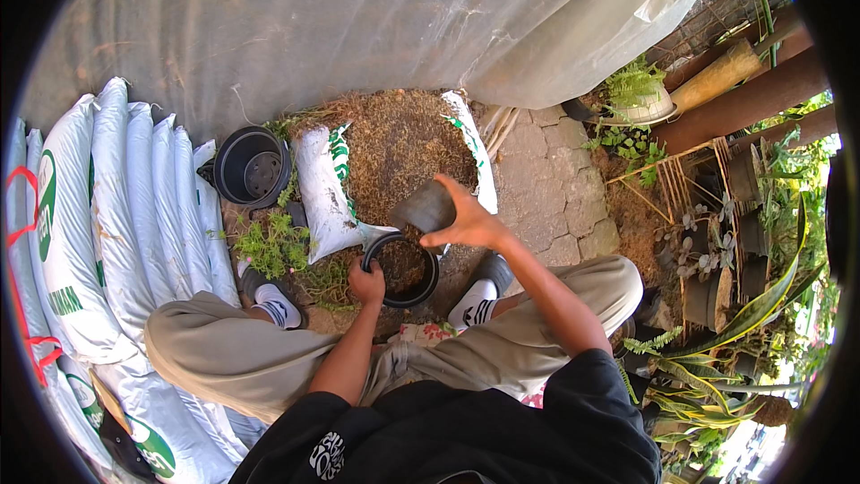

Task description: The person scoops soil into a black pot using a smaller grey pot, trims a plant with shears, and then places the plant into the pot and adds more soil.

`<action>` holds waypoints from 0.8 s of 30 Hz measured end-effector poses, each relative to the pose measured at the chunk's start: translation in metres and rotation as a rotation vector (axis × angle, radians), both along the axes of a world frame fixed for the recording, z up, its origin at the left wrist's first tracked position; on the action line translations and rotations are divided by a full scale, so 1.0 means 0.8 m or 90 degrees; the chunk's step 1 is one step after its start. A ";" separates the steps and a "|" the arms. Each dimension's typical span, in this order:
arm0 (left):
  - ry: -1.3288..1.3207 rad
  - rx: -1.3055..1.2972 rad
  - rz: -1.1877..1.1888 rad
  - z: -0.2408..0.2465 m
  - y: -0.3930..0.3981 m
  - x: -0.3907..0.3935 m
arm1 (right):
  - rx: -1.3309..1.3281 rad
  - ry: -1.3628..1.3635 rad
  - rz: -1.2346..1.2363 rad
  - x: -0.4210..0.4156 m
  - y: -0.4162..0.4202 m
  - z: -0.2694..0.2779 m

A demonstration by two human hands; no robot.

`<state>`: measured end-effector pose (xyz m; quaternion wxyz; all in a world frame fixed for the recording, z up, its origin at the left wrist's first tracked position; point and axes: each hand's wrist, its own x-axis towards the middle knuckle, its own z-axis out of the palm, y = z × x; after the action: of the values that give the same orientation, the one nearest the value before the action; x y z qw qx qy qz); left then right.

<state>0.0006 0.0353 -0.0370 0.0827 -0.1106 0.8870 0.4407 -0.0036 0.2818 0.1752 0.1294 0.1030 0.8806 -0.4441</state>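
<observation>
My left hand (367,282) grips the left rim of a round black plastic plant pot (430,288), which has brown potting mix (402,265) in it. In my right hand (470,220) is a smaller dark grey pot or cup (427,207), held tilted just above the black pot's upper right rim. Beyond both hands lies an opened white sack (328,208) with green print, spread wide and heaped with brown, fibrous growing medium (403,141). The inside of the small pot is hidden from view.
An empty black pot (252,167) stands left of the sack. Filled white sacks (111,202) line the left side. Plastic sheeting (269,27) hangs in front. Low green plants (274,242) grow near my left foot; paving stones (547,181) and potted plants (702,296) lie right.
</observation>
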 end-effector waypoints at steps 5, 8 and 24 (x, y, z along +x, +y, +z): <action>0.025 0.004 -0.005 -0.003 0.001 0.000 | 0.043 -0.031 0.026 0.016 -0.036 -0.020; 0.034 -0.005 -0.012 -0.004 0.000 0.000 | 0.030 -0.021 0.011 0.024 -0.046 -0.030; -0.030 -0.006 -0.020 0.026 0.005 -0.003 | 0.162 -0.079 0.058 0.027 -0.057 -0.017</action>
<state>-0.0016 0.0393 -0.0165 0.1099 -0.1071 0.8886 0.4322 0.0178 0.2366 0.1612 0.1896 0.1059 0.9239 -0.3152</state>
